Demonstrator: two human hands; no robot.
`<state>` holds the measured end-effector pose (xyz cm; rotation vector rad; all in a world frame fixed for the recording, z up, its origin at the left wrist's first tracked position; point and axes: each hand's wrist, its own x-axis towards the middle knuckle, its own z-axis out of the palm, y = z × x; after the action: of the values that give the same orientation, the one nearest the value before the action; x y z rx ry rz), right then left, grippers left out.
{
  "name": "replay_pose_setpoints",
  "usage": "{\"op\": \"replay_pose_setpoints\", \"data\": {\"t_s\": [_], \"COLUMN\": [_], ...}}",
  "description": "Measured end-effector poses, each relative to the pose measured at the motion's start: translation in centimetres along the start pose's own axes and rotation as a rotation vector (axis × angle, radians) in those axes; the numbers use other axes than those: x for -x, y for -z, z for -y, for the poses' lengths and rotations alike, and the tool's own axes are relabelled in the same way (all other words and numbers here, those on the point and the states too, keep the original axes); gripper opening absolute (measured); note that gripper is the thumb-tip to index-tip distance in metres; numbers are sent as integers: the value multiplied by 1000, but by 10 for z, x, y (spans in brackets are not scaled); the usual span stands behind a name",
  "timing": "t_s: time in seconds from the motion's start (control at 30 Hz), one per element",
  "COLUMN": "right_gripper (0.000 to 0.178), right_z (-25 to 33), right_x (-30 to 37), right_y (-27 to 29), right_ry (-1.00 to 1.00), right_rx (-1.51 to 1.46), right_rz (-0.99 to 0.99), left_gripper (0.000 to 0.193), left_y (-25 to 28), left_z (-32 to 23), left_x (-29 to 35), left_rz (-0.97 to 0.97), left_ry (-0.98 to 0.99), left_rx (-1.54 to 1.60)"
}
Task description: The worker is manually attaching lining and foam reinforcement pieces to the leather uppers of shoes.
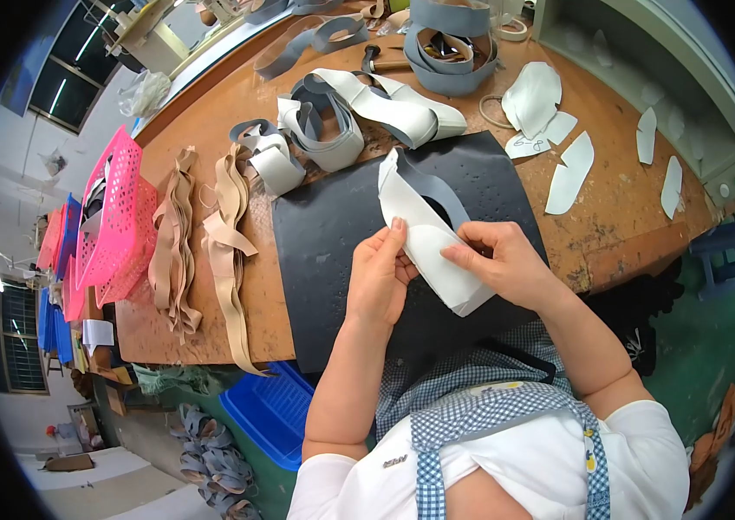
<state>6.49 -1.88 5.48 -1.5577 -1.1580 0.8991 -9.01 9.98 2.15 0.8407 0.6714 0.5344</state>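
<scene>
A curved leather piece (426,242), white on one face and grey on the other and shaped like a shoe upper, is held just over a black mat (320,260). My left hand (378,269) pinches its left edge, with the thumb on the white face and the other fingers curled. On the opposite edge, my right hand (504,260) grips the piece between thumb and bent fingers. Its pointed end stretches away from me, and its wide end hangs toward me. My fingers hide part of both edges.
Rolled white-and-grey pieces (326,130) lie beyond the mat, near a hammer (385,61). Tan strips (230,251) and a pink basket (116,217) are at left. White cut shapes (570,176) lie at right before a grey machine (645,78). A blue crate (272,412) stands below the table.
</scene>
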Motion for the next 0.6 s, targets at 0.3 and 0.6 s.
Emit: {"op": "replay_pose_setpoints", "data": {"t_s": [0.3,0.6], "right_gripper": [30,27], "right_z": [-8,1], "right_x": [-6,-15], "right_y": [3,-3], "right_ry": [-79,12], "right_rx": [-150,-120], "right_rz": [-2,-109], "left_gripper": [40,35], "left_y": [-9,7], "left_z": [-16,-21], "left_x": [4,-6], "left_rz": [-34,-16], "left_ry": [7,-73], "left_rx": [-7,82]}}
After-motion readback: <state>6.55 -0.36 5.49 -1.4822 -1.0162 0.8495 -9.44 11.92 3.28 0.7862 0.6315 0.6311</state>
